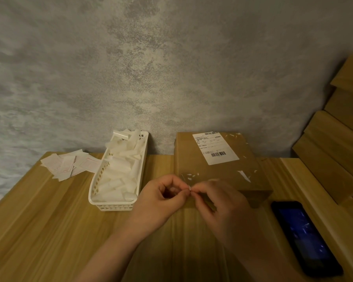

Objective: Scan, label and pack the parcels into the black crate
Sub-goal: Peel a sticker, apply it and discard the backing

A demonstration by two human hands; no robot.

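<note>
A brown cardboard parcel [216, 169] lies flat on the wooden table [49, 210] against the wall, with a white barcode label [215, 148] on its far half and clear tape across it. Just in front of its near edge, my left hand [161, 198] and my right hand [222, 206] meet fingertip to fingertip. Together they pinch a small white sticker [190, 188] or scrap of label backing. No black crate is in view.
A white slotted basket [110, 204] full of white paper backings stands left of the parcel. Loose printed slips [69, 164] lie at the far left. A dark phone [306, 237] lies at the right. Wooden blocks [334, 151] stack up at the far right.
</note>
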